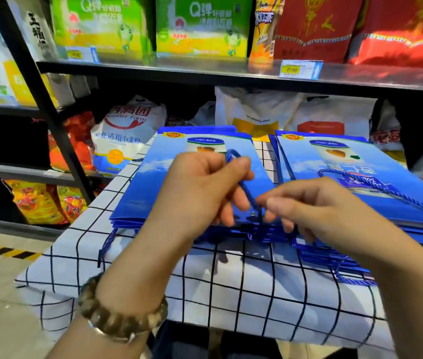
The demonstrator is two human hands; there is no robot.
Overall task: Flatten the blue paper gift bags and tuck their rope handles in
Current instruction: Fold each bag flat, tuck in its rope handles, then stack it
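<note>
Head-worn view, forward and down, close over hands [231, 193]

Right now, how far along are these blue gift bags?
Done: the left stack and right stack lie flat on the checked cloth. In hand: left hand and right hand pinch the left stack's top rope handle. Left: the right stack's loose handle lies untucked; a second handle dangles off the left stack.

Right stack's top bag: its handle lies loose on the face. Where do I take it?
Pinch the handle at its curved end, the end toward the other stack, coming straight down from above. The rope lies flat and uncovered on the bag, so probably only a top pinch gets under it.
</note>
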